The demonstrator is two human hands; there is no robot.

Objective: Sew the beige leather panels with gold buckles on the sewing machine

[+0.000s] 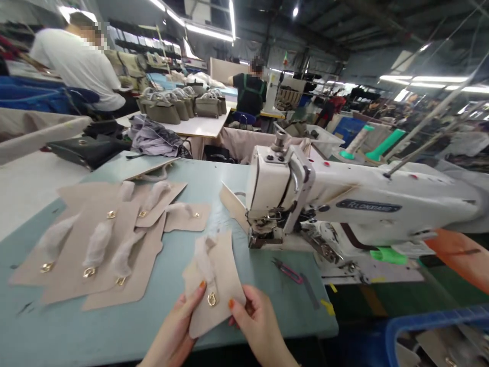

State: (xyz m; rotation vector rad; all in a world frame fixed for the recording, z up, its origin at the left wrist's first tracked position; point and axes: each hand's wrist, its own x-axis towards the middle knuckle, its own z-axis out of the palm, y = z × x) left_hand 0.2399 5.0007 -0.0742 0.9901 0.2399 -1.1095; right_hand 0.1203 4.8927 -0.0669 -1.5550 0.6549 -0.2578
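Between my two hands is a beige leather bag panel [225,270], held up off the front of the table and tilted. A strap wrapped in white film [205,262] runs down its face to a gold buckle [211,298]. My left hand [179,318] grips the panel's left edge, thumb on the face beside the strap. On the right edge, my right hand [260,318] pinches the panel, its thumb in front and fingers behind. Similar beige panels [110,250] with wrapped straps and gold buckles lie overlapping to the left.
A white sewing machine [367,193] stands right of the panel. Pink-handled thread snips [288,271] lie on the green tabletop [263,306] before it. A blue bin [393,336] holding pieces sits lower right. Two people work farther back, near a table of grey-green handbags [164,109].
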